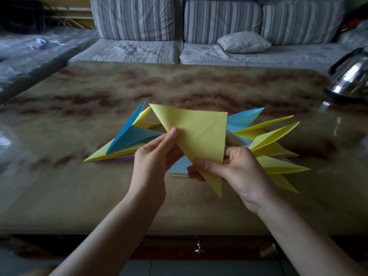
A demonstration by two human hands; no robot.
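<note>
Both hands are clamped on the one yellow sheet [197, 134], held in the air just above the table [179, 86]. The left hand [157, 156] pinches its left edge, the right hand [239, 168] its near corner. With nothing flat beneath, the layers might slip and the crease run crooked. Behind lie a blue dart [131, 136] at the left, another blue dart [243, 118] at the right, and at least five yellow darts [272, 134], which overlap too much to count surely.

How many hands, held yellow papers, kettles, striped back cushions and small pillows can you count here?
hands: 2 (left hand, right hand)
held yellow paper: 1
kettle: 1
striped back cushions: 3
small pillow: 1
total: 8
</note>
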